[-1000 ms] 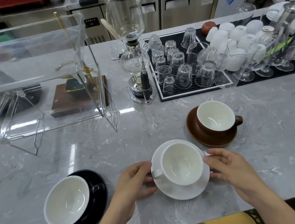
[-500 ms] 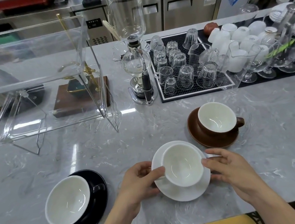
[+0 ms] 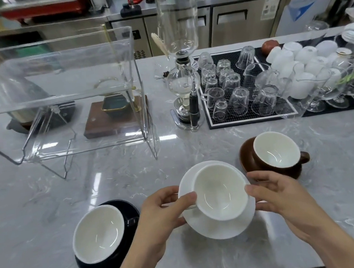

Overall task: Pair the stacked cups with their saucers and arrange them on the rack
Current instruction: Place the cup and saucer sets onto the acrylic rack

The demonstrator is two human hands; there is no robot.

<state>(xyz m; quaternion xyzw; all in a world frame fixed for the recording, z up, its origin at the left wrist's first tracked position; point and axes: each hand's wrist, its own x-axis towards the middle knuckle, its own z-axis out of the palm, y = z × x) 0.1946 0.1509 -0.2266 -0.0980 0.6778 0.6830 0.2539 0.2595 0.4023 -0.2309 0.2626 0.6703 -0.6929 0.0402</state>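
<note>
Between your two hands sits the white cup [image 3: 221,192] on its white saucer [image 3: 220,225], near the front edge of the grey marbled counter [image 3: 337,179]. Your left hand [image 3: 160,215] curls round the saucer's left rim, thumb lying across the top toward the cup and fingers tucked below. Your right hand [image 3: 280,196] grips the opposite rim the same way, thumb tip touching the cup's wall, fingers bent under the saucer. Both pieces are smooth, glossy ceramic; the cup is a wide, shallow bowl and looks tilted toward you.

To your left a black cup [image 3: 99,233] with a white glazed inside rests on a round black saucer [image 3: 122,206], its handle pointing right. To your right, a brown cup [image 3: 276,150], also white inside, stands on a brown saucer [image 3: 246,158], just beside your right fingers. Farther back on the left stands the clear acrylic rack [image 3: 70,96], flat-shelved with thin angular legs. A glass siphon brewer [image 3: 182,65] rises behind centre, and upturned glasses crowd a ribbed black mat [image 3: 248,114].
</note>
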